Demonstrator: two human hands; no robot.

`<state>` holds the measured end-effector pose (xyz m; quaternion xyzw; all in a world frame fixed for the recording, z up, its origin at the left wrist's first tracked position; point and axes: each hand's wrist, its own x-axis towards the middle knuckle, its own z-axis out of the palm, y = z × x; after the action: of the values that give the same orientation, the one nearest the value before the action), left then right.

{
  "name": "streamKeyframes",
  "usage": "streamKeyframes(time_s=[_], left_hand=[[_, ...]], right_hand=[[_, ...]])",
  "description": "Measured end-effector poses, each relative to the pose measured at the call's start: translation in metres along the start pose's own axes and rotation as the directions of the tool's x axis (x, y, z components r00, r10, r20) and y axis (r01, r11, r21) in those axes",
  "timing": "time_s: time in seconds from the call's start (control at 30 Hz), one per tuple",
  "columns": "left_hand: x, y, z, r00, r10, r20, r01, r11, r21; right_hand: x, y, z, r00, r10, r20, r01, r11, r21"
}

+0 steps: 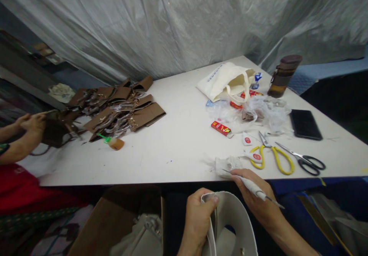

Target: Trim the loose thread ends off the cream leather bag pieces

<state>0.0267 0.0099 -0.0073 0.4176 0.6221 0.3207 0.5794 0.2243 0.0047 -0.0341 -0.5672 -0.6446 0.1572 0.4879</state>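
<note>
My left hand (pixel 199 219) is closed on the top edge of an off-white bag (pixel 248 229), thumb over the rim and fingers outside. The bag stands with its mouth facing up, and its lower part is cut off by the frame. My right hand (pixel 257 194) grips a white-handled awl (pixel 251 188), whose thin metal tip points left over the table edge. A thin pointed shaft also sticks out of the handle's other end. Just beyond that tip lies a crumpled whitish wad (pixel 225 165), touching or close to my right fingers.
Yellow-handled scissors (pixel 276 160), black-handled scissors (pixel 309 163), a phone (pixel 306 124), a bottle (pixel 283 76), a cloth bag (pixel 220 81) and a red box (pixel 221 128) lie right. Brown bags (pixel 146 116) and a glue bottle (pixel 116 144) sit left, near a co-worker's hands (pixel 33 127). Below is a carton (pixel 97 225).
</note>
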Motion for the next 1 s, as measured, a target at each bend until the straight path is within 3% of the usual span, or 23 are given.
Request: streamKeyframes(time_s=[0.13, 0.37, 0.77, 0.9, 1.0], left_hand=[[0.000, 0.000, -0.006, 0.999, 0.015, -0.028, -0.015, 1.000, 0.010], [-0.001, 0.001, -0.001, 1.000, 0.013, 0.007, -0.014, 0.999, 0.035], [-0.004, 0.008, 0.000, 0.998, -0.015, 0.053, 0.011, 0.998, 0.069], [-0.004, 0.009, 0.004, 0.998, -0.033, 0.059, 0.030, 0.998, 0.063], [-0.005, 0.009, 0.006, 0.995, -0.057, 0.079, 0.052, 0.996, 0.070]], right_hand=[[-0.001, 0.002, 0.004, 0.997, -0.075, 0.031, 0.077, 0.994, -0.080], [0.002, 0.002, 0.008, 0.981, -0.178, 0.080, 0.189, 0.969, -0.161], [0.007, 0.003, 0.008, 0.986, -0.148, 0.082, 0.159, 0.974, -0.159], [0.007, -0.001, -0.001, 0.993, -0.096, 0.073, 0.103, 0.989, -0.103], [0.005, -0.006, -0.010, 0.994, 0.102, 0.049, -0.107, 0.990, 0.096]])
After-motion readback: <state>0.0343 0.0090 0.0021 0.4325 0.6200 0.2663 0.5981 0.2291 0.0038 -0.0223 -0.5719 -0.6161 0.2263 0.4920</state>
